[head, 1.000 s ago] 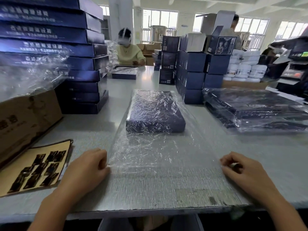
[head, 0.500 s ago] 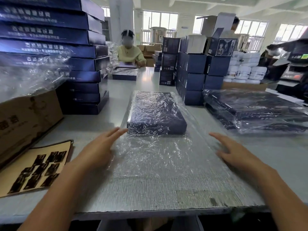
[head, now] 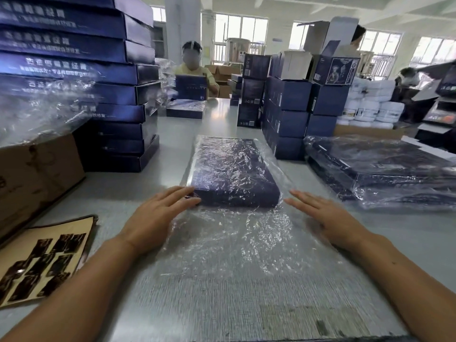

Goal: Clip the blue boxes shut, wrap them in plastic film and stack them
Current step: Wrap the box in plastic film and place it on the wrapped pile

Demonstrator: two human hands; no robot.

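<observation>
Film (head: 229,233) covers the top of the box (head: 232,174) at mid-table (head: 172,134) and spreads loose and crinkled toward the person, so this wrap looks begun but not closed: the near flap is not yet folded up or tucked. The left hand (head: 158,218) lies flat with straight fingers, its fingertips touching the box's near left corner and grasping nothing. The right hand (head: 328,218) is flat and released too, resting on the film just beside the near right corner. Whether this box was clipped first cannot be told through the plastic. To the right sits a wrapped pile (head: 385,169), low and shiny, which I take as finished work. The tall stack (head: 118,95) on the left looks bare of film (a loose bunch of plastic hangs in front of it), so most of the job probably remains. A brown card (head: 44,262) of small dark pieces, perhaps the clips, lies by the left forearm.
</observation>
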